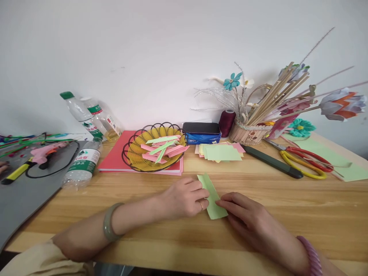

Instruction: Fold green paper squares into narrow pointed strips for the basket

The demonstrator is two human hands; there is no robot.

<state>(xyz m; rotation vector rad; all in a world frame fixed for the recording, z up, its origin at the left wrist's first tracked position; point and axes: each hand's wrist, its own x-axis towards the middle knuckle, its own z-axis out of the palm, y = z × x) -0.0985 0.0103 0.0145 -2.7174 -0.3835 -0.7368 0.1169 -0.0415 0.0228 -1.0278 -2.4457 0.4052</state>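
A light green paper strip (pixel 212 195) lies folded on the wooden table (pixel 287 214) in front of me. My left hand (pixel 184 197) rests curled at the strip's left edge, fingers pressed onto it. My right hand (pixel 244 214) touches the strip's lower right end with its fingertips pressed together. A yellow wire basket (pixel 138 153) behind the hands holds several folded pink and green strips. A stack of pastel paper sheets (pixel 221 152) lies to the right of the basket.
Scissors (pixel 304 161) and a dark utility knife (pixel 273 161) lie at the right, near a holder of sticks and paper flowers (pixel 250 132). Water bottles (pixel 83 161), a pink glue gun (pixel 46 151) and a red notebook (pixel 113 159) occupy the left. Another person's fingers (pixel 3 166) show at far left.
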